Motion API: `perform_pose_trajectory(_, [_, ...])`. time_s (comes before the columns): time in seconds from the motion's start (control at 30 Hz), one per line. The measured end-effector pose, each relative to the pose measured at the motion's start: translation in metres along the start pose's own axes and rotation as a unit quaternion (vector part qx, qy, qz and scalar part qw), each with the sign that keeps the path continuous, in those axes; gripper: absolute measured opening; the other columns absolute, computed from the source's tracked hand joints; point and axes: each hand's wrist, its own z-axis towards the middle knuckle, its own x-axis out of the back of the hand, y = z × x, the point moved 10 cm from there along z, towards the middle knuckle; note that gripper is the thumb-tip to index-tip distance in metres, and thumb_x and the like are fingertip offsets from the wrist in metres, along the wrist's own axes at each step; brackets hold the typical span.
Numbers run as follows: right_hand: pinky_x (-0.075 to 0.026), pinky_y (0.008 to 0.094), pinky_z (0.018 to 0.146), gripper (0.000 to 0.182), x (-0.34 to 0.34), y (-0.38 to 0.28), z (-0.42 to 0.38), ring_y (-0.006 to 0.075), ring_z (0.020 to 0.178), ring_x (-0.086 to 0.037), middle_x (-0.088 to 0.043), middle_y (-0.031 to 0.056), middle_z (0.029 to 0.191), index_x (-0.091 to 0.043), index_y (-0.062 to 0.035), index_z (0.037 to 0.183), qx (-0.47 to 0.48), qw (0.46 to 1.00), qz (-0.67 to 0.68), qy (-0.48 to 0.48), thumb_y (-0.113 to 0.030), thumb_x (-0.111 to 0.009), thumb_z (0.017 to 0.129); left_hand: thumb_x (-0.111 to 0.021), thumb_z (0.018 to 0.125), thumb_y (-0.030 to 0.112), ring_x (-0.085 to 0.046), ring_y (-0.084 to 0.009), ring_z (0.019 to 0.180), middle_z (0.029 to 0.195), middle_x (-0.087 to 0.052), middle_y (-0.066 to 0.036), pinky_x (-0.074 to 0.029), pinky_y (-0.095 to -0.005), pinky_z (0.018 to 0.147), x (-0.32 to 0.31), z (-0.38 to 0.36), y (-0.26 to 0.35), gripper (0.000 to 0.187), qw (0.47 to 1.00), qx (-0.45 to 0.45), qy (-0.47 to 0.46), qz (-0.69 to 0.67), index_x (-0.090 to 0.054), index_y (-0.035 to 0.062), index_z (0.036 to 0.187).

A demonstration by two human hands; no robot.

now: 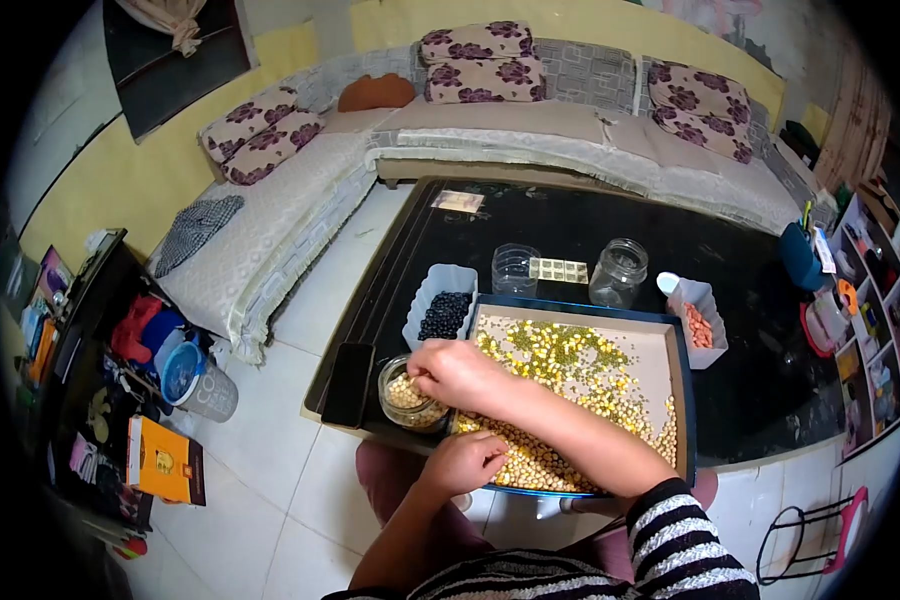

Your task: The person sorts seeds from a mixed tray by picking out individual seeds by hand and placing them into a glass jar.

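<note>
My right hand (457,374) reaches across to the mouth of a clear jar (395,405) partly filled with pale round beans (407,392). Its fingers are bunched together over the opening, and whatever they hold is hidden. My left hand (464,463) rests at the near left corner of a shallow blue-rimmed tray (683,400), with curled fingers over the beans; I cannot make out anything in them. In the tray lie small green beans (560,345), yellow corn kernels (518,347) and many pale beans (540,460), the latter heaped along the near side.
On the black table (760,400) stand a tub of black beans (444,316), a tub of reddish peanuts (700,328), and two clear jars, one (514,270) left of the other (618,272). A phone (350,385) lies beside the bean jar. A sofa (570,125) curves behind.
</note>
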Motion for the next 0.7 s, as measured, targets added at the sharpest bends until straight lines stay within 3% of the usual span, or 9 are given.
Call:
perform_pose_trajectory(0.17, [-0.049,0.0351,0.072,0.012,0.041,0.03,-0.03,0.0277,0.081,-0.061,-0.062,0.0118,0.086,-0.063,-0.004,0.083,-0.04,0.998,0.002,0.057,-0.008,-0.062,0.073,-0.064,0.075,0.017,-0.06,-0.025,0.07,0.076,-0.062,-0.007,-0.049,-0.0346,0.062,0.0,0.001,0.001,0.012,1.0,0.01,-0.005,-0.008,-0.063,0.0075,0.081])
perform_pose_trajectory(0.2, [-0.048,0.0377,0.071,0.008,0.056,0.042,-0.042,0.0308,0.077,-0.059,-0.06,0.0131,0.078,-0.06,-0.0041,0.078,-0.04,0.996,-0.007,0.084,-0.008,-0.058,0.072,-0.064,0.075,0.017,-0.06,-0.025,0.07,0.076,-0.062,-0.007,-0.049,-0.0346,0.062,0.0,0.001,0.001,0.012,1.0,0.007,-0.006,-0.012,-0.063,0.0075,0.081])
perform_pose_trajectory(0.3, [-0.049,0.0364,0.068,0.009,0.078,0.114,-0.09,0.0279,0.073,-0.061,-0.063,0.0116,0.077,-0.062,-0.0063,0.08,-0.21,0.975,-0.049,0.061,-0.01,-0.061,0.072,-0.064,0.074,0.018,-0.06,-0.0249,0.069,0.076,-0.062,-0.007,-0.049,-0.0334,0.062,0.0,0.001,-0.001,0.013,1.0,0.011,-0.006,-0.016,-0.064,0.0081,0.084])
perform_pose_trajectory(0.4, [-0.049,0.0355,0.071,0.012,0.077,0.158,-0.128,0.0277,0.074,-0.061,-0.064,0.0119,0.08,-0.063,-0.006,0.083,-0.284,0.955,-0.081,0.019,-0.011,-0.062,0.072,-0.064,0.075,0.018,-0.061,-0.0246,0.069,0.076,-0.062,-0.007,-0.049,-0.0331,0.061,0.001,0.001,0.0,0.013,1.0,0.016,-0.007,-0.014,-0.064,0.0083,0.084])
perform_pose_trajectory(0.53, [-0.05,0.0338,0.068,0.016,0.058,0.176,-0.139,0.0248,0.073,-0.062,-0.064,0.0116,0.082,-0.065,-0.0062,0.087,-0.285,0.952,-0.109,0.006,-0.008,-0.064,0.071,-0.065,0.074,0.017,-0.062,-0.0232,0.069,0.077,-0.063,-0.007,-0.049,-0.0317,0.061,-0.001,0.0,-0.003,0.014,1.0,0.026,-0.01,-0.011,-0.065,0.0071,0.084])
perform_pose_trajectory(0.63, [-0.049,0.035,0.074,0.016,0.041,0.174,-0.134,0.0269,0.079,-0.061,-0.064,0.0113,0.086,-0.065,-0.0063,0.085,-0.199,0.968,-0.151,-0.007,-0.007,-0.063,0.069,-0.066,0.075,0.018,-0.062,-0.023,0.069,0.077,-0.063,-0.007,-0.049,-0.0315,0.061,0.0,0.001,-0.002,0.014,1.0,0.022,-0.015,0.002,-0.065,0.0071,0.083])
perform_pose_trajectory(0.7, [-0.049,0.0353,0.073,0.015,0.034,0.181,-0.134,0.0273,0.077,-0.061,-0.064,0.0117,0.085,-0.064,-0.0061,0.084,-0.206,0.965,-0.162,-0.02,-0.008,-0.063,0.069,-0.064,0.075,0.017,-0.061,-0.0244,0.067,0.074,-0.062,-0.007,-0.048,-0.0336,0.059,0.003,0.001,0.003,0.012,1.0,0.012,-0.003,-0.003,-0.064,0.0082,0.083])
